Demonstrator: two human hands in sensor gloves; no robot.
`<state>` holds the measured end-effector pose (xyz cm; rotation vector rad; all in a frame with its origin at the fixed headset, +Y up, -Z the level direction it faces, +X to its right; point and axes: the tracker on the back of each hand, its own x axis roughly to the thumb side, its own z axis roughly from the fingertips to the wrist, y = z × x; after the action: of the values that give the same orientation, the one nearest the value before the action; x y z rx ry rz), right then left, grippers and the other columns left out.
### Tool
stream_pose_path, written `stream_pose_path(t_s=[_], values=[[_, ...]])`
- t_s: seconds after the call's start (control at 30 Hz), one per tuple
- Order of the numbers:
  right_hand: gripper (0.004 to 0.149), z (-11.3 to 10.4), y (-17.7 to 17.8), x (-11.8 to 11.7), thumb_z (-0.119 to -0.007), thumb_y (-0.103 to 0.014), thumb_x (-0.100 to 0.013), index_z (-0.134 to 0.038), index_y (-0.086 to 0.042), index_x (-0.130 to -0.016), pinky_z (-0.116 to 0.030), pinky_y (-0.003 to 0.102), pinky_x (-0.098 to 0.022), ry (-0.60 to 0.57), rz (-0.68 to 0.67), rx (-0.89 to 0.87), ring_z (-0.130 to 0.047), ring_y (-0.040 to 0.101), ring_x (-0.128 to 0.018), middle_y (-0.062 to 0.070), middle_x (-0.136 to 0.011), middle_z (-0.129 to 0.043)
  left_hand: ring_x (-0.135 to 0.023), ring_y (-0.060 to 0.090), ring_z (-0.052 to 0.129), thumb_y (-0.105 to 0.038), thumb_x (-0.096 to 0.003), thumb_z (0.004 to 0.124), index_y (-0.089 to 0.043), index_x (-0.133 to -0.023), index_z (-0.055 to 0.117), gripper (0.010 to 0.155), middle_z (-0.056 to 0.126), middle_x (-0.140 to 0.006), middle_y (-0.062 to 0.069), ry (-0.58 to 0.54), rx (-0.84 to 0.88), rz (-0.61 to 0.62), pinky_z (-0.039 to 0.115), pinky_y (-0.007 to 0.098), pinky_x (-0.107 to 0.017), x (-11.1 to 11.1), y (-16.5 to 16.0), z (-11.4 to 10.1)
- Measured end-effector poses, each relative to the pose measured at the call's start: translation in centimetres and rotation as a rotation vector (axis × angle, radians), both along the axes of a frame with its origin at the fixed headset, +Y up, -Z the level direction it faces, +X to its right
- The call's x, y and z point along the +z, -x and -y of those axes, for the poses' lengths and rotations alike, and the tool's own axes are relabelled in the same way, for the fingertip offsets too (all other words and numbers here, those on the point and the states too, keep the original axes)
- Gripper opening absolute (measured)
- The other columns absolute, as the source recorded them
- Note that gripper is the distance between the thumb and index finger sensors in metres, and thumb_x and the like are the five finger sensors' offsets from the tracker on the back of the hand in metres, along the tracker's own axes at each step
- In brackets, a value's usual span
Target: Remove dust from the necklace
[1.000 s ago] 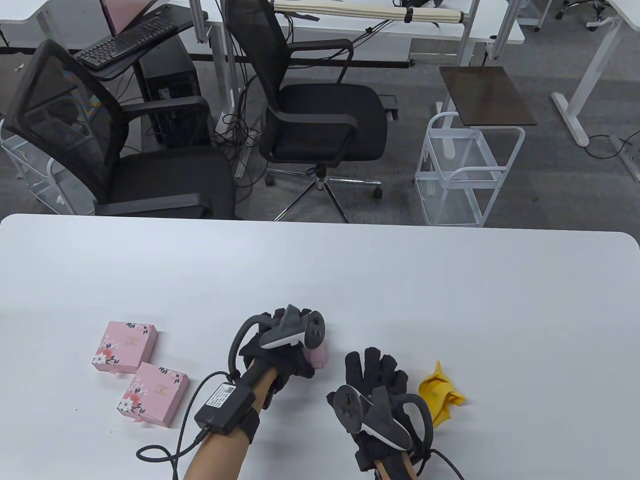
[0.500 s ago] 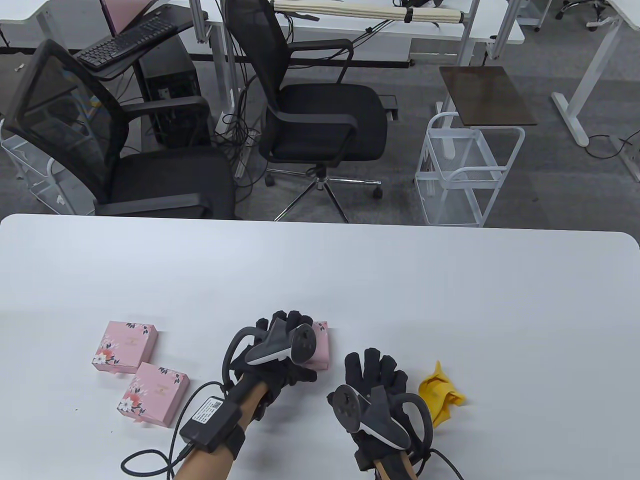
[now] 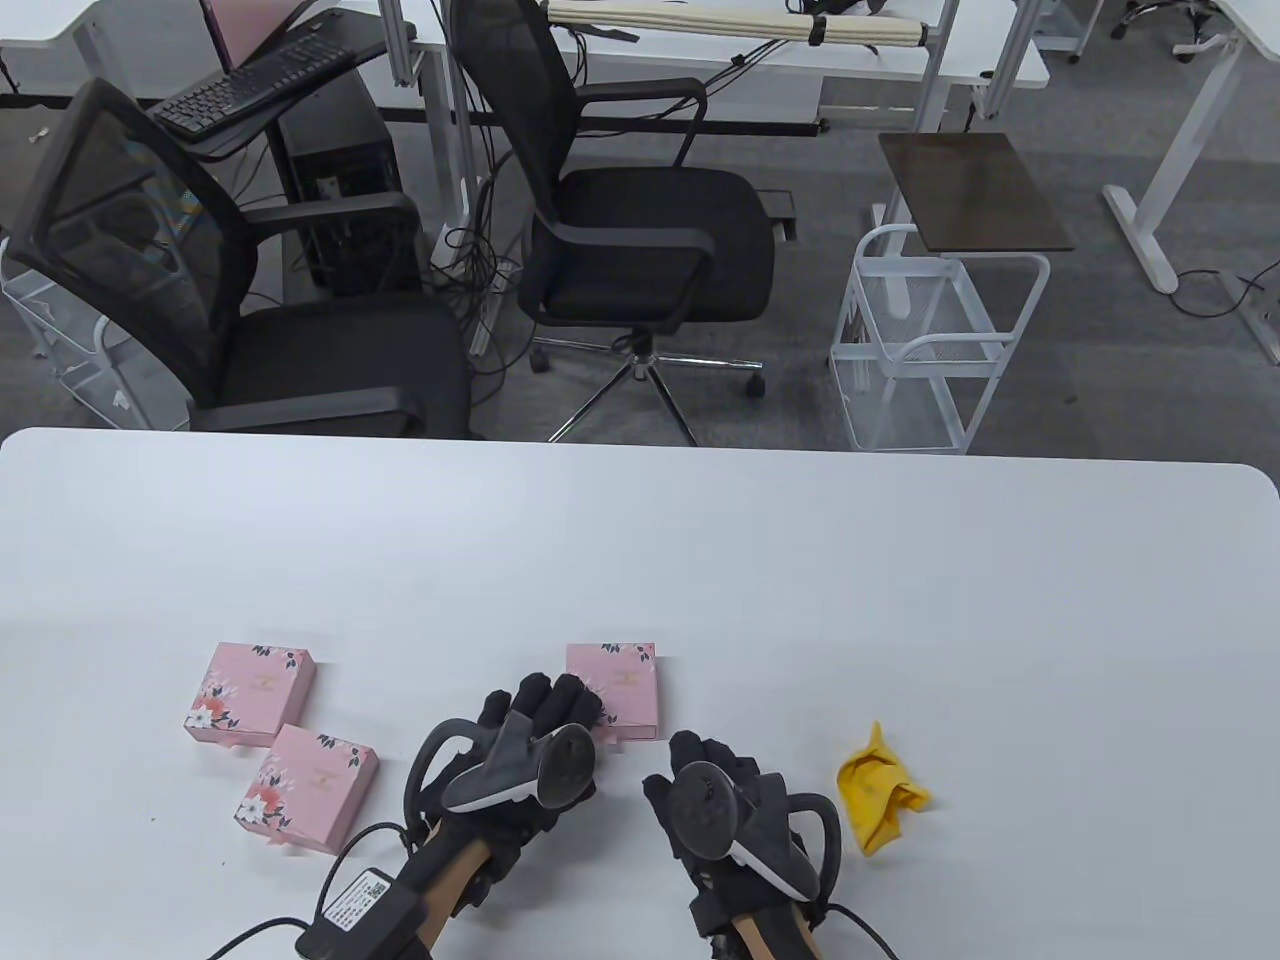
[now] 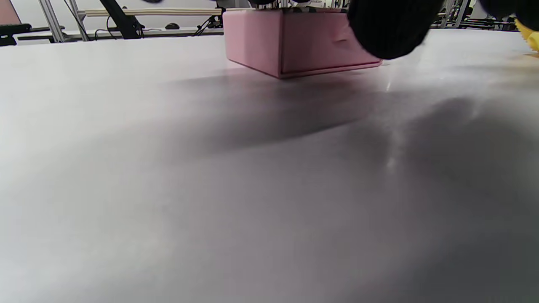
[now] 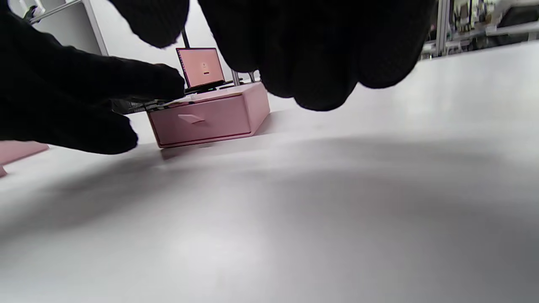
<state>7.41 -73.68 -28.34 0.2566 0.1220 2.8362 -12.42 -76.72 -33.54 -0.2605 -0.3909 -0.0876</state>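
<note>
Left hand [image 3: 530, 745] fingertips at pink box [image 3: 615, 685] near edge, grip unclear; right hand [image 3: 725, 800] empty, beside yellow cloth [image 3: 880, 790]

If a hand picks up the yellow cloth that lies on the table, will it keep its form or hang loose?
The yellow cloth lies crumpled in folds on the table, so it will probably hang loose and floppy once lifted. It looks thin, so it is likely light and should not roll or tip. A push would more likely bunch it than slide it whole.
</note>
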Motion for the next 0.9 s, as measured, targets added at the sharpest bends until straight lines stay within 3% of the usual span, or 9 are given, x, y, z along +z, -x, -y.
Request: stream_pose_path(t_s=[0.13, 0.27, 0.4, 0.63, 0.9], values=[[0.045, 0.5, 0.2, -1.3, -0.064, -0.035, -0.068, -0.068, -0.007, -0.104, -0.077, 0.053, -0.057, 0.12, 0.052, -0.107, -0.091, 0.042, -0.07, 0.025, -0.094, -0.081, -0.113, 0.03, 0.04, -0.056, -0.0549, 0.071, -0.028, -0.115, 0.03, 0.078, 0.027, -0.126, -0.001, -0.011, 0.043, -0.013, 0.048, 0.058, -0.08, -0.2, 0.4, 0.4], [0.047, 1.1, 0.9, -2.6, -0.065, -0.034, -0.068, -0.068, -0.004, -0.103, -0.079, 0.051, -0.053, 0.244, 0.117, -0.234, -0.094, 0.04, -0.065, 0.024, -0.09, -0.084, -0.112, 0.029, 0.041, -0.056, -0.0548, 0.071, -0.03, -0.115, 0.03, 0.078, 0.027, -0.126, -0.003, 0.007, 0.061, -0.023, 0.049, 0.057, -0.08, -0.5, 0.7, 0.3], [0.048, 1.7, 2.1, -3.8, -0.067, -0.036, -0.067, -0.071, -0.001, -0.101, -0.08, 0.05, -0.05, 0.339, 0.277, -0.39, -0.095, 0.039, -0.06, 0.024, -0.086, -0.087, -0.109, 0.029, 0.047, -0.054, -0.0556, 0.072, -0.03, -0.115, 0.029, 0.077, 0.026, -0.125, 0.0, 0.017, 0.078, -0.031, 0.053, 0.053, -0.079, -0.7, 1.0, 0.4], [0.051, 3.3, 3.4, -5.3, -0.07, -0.041, -0.066, -0.08, 0.002, -0.092, -0.086, 0.043, -0.038, 0.443, 0.426, -0.499, -0.101, 0.031, -0.044, 0.019, -0.073, -0.095, -0.107, 0.029, 0.051, -0.053, -0.0557, 0.074, -0.028, -0.116, 0.027, 0.08, 0.025, -0.125, 0.001, 0.023, 0.077, -0.029, 0.055, 0.051, -0.078, -0.7, 1.0, 0.5], [0.049, 4.8, 3.8, -5.9, -0.072, -0.036, -0.068, -0.08, 0.007, -0.09, -0.087, 0.043, -0.038, 0.519, 0.517, -0.652, -0.102, 0.031, -0.044, 0.019, -0.072, -0.095, -0.108, 0.028, 0.049, -0.05, -0.0564, 0.076, -0.029, -0.116, 0.025, 0.08, 0.022, -0.125, 0.0, 0.055, 0.09, -0.021, 0.054, 0.053, -0.078, -0.9, 1.2, 0.6]])
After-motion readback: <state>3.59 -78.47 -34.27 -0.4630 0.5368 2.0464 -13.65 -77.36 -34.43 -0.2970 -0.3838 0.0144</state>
